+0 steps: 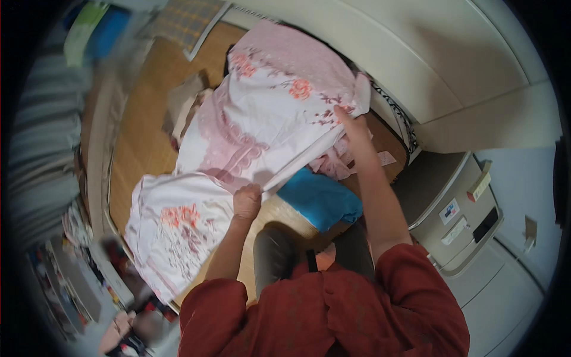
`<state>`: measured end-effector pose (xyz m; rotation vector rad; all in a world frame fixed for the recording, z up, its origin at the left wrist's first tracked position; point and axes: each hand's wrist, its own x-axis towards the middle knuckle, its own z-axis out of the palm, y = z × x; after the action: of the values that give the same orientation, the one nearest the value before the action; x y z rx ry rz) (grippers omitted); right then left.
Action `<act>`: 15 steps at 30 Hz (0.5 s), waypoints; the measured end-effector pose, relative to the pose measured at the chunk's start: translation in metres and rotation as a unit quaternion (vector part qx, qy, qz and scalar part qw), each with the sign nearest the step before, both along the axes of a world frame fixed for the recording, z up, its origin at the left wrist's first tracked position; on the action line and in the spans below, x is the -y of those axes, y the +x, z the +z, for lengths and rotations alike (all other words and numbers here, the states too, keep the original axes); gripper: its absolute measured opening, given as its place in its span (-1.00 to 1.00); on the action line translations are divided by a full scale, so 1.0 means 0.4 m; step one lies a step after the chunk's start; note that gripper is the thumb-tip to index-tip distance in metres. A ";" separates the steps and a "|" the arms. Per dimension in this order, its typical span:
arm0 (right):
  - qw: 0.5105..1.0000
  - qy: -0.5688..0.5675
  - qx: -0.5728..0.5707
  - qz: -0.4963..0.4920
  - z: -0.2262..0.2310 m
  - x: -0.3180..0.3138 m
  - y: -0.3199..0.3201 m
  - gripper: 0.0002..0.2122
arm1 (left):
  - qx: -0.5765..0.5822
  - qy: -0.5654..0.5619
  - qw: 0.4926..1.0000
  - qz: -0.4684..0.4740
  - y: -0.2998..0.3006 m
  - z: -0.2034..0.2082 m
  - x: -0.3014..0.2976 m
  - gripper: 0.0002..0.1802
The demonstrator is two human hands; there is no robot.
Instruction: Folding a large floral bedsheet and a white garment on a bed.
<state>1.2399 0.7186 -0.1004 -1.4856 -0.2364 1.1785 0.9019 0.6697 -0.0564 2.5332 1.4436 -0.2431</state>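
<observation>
A large white and pink cloth (262,119) with orange flowers and a lace-like print lies spread over the wooden surface in front of me; it looks like a garment, though its exact kind is unclear. My left hand (247,202) is closed on its near edge, about midway along. Further right, my right hand (355,128) grips the cloth near its right end, thumb on top. The edge runs taut between both hands. To the left, another flowered part (184,220) of the cloth spreads toward the surface's left edge.
A folded blue cloth (321,199) lies close to my legs. Crumpled pink fabric (336,160) sits by my right forearm. Beige cloths (184,107) lie beyond on the wooden surface (140,131). A grey-beige cabinet-like box (443,208) stands at the right. Grey curtains (44,131) hang at the left.
</observation>
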 end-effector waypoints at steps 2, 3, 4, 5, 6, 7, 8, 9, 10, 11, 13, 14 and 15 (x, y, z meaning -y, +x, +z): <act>0.997 0.076 -0.022 -0.018 0.005 -0.009 0.008 -0.52 | -0.020 0.018 0.999 0.041 -0.073 0.008 0.070 -0.96; 0.999 -0.028 -0.008 0.022 0.004 -0.020 0.034 -0.50 | -0.035 0.037 0.997 0.056 -0.095 0.008 0.099 -0.95; 0.997 0.029 0.067 0.008 -0.023 -0.033 0.053 -0.49 | -0.036 0.039 0.996 0.077 -0.100 -0.003 0.108 -0.95; 0.987 0.087 0.137 -0.004 -0.056 -0.041 0.060 -0.47 | -0.042 0.039 0.993 0.102 -0.101 -0.020 0.115 -0.96; 0.988 0.030 0.147 0.034 -0.041 -0.043 0.067 -0.45 | -0.054 0.036 0.989 0.133 -0.109 -0.026 0.135 -0.97; 0.988 0.128 0.082 0.007 -0.004 -0.047 0.055 -0.45 | -0.048 0.038 0.986 0.156 -0.107 -0.023 0.141 -0.97; 0.986 0.151 0.061 -0.027 0.006 -0.048 0.056 -0.47 | -0.040 0.042 0.983 0.172 -0.100 -0.022 0.134 -0.96; 0.990 0.132 -0.028 -0.037 0.052 -0.045 0.033 -0.50 | -0.042 0.032 0.979 0.197 -0.110 -0.027 0.139 -0.95; 0.993 0.101 -0.058 -0.024 0.060 -0.035 0.028 -0.53 | -0.040 0.022 0.975 0.216 -0.116 -0.037 0.141 -0.93; 0.993 0.010 -0.116 0.011 0.032 -0.022 0.053 -0.54 | -0.042 0.019 0.973 0.228 -0.116 -0.029 0.133 -0.93; 0.991 -0.055 -0.125 0.010 0.033 0.024 0.052 -0.55 | -0.134 -0.098 0.951 0.261 -0.118 0.005 0.130 -0.82; 0.994 -0.060 -0.089 0.021 0.056 0.050 0.027 -0.54 | -0.136 -0.101 0.946 0.278 -0.143 0.002 0.157 -0.82; 0.997 -0.061 -0.048 0.027 0.078 0.082 0.011 -0.53 | -0.119 -0.069 0.954 0.267 -0.163 0.000 0.178 -0.70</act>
<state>1.2445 0.6857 -0.0692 -1.5318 -0.1413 1.3255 0.8366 0.5987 -0.0562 1.9591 2.0539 -0.5436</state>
